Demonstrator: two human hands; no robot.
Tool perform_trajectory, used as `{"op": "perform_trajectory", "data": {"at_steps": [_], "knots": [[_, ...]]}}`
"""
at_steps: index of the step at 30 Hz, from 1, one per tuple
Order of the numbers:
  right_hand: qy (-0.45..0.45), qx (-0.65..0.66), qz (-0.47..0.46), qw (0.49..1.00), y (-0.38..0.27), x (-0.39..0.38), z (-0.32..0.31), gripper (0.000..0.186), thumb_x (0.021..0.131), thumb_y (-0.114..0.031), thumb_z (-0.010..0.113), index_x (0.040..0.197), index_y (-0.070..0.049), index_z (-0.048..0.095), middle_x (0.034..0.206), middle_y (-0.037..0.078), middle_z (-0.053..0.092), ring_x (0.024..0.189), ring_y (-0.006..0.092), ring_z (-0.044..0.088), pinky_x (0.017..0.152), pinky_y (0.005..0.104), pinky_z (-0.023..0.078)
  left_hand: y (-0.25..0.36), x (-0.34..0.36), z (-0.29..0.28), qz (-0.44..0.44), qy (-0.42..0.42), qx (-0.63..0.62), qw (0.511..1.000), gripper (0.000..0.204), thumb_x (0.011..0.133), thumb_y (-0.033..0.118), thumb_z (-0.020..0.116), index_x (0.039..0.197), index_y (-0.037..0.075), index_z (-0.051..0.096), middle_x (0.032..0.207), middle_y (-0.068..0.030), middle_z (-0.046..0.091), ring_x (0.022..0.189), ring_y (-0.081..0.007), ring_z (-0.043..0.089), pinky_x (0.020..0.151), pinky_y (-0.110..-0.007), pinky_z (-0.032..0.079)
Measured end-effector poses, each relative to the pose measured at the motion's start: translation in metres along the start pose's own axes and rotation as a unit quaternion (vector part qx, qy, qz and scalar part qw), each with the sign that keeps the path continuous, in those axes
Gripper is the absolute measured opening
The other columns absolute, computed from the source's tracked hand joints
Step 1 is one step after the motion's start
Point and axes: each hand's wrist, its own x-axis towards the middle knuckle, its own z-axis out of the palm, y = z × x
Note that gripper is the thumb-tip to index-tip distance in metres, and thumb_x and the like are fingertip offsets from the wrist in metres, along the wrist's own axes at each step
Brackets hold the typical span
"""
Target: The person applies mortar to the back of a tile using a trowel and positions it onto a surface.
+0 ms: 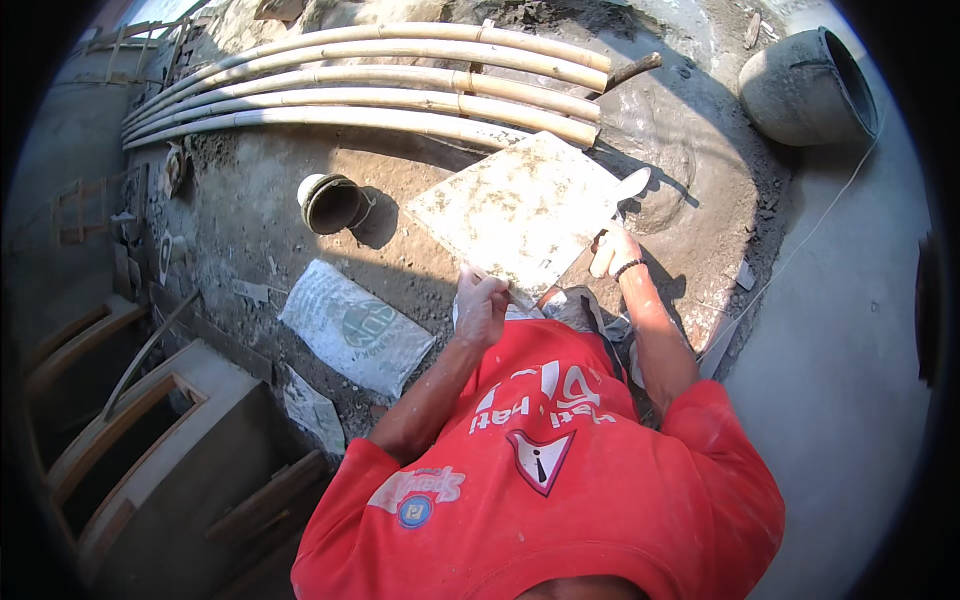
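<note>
A pale, square board, mottled with grey-brown smears, lies tilted cornerwise in front of me in bright sun. My left hand is closed at its near left edge, the fingers curled against it. At the board's right corner, my right hand is wrapped round the handle of a trowel. The trowel's rounded, light-coloured blade points away from me, and its handle is mostly hidden by the fingers. A dark band circles my right wrist. Pale dust marks both forearms.
Several bamboo poles lie across the far side. A dark bucket stands left of the board, with a white sack nearer me. Far right is a large concrete-coated drum. Wooden frames stand at left; a thin cord runs at right.
</note>
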Motion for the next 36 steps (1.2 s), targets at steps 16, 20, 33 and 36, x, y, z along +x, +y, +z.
{"op": "perform_trajectory", "data": {"at_steps": [16, 20, 33, 36], "knots": [[-0.178, -0.496, -0.041, 0.849, -0.077, -0.143, 0.077, 0.026, 0.086, -0.026, 0.053, 0.083, 0.0, 0.053, 0.06, 0.005, 0.049, 0.044, 0.0159, 0.053, 0.037, 0.0304, 0.044, -0.037, 0.084, -0.008, -0.006, 0.092, -0.025, 0.995, 0.031, 0.09, 0.016, 0.05, 0.117, 0.003, 0.049, 0.106, -0.0114, 0.061, 0.095, -0.0243, 0.061, 0.08, -0.04, 0.052], [-0.229, -0.583, 0.038, 0.779, -0.059, -0.173, 0.103, 0.027, 0.084, -0.023, 0.056, 0.075, 0.001, 0.052, 0.059, 0.008, 0.052, 0.048, 0.0161, 0.053, 0.047, 0.0317, 0.045, -0.046, 0.094, -0.02, 0.035, 0.081, -0.078, 0.993, 0.028, 0.092, 0.016, 0.049, 0.116, 0.001, 0.05, 0.104, -0.0108, 0.061, 0.09, -0.0232, 0.063, 0.075, -0.038, 0.054], [-0.136, -0.654, -0.123, 0.734, -0.068, -0.09, 0.025, 0.025, 0.083, -0.024, 0.054, 0.082, 0.0, 0.058, 0.067, 0.016, 0.057, 0.057, 0.028, 0.056, 0.055, 0.0401, 0.044, 0.001, 0.064, -0.033, 0.088, 0.116, -0.031, 0.989, 0.023, 0.086, 0.015, 0.059, 0.105, 0.003, 0.057, 0.092, -0.0091, 0.064, 0.077, -0.0196, 0.064, 0.064, -0.035, 0.054], [-0.197, -0.644, -0.246, 0.697, -0.082, -0.114, 0.068, 0.024, 0.084, -0.024, 0.052, 0.085, 0.0, 0.055, 0.07, 0.015, 0.058, 0.062, 0.0292, 0.06, 0.056, 0.0411, 0.046, 0.012, 0.054, -0.041, 0.052, 0.13, 0.046, 0.989, 0.026, 0.084, 0.01, 0.056, 0.107, -0.001, 0.055, 0.095, -0.0113, 0.064, 0.082, -0.0228, 0.065, 0.068, -0.038, 0.055]]}}
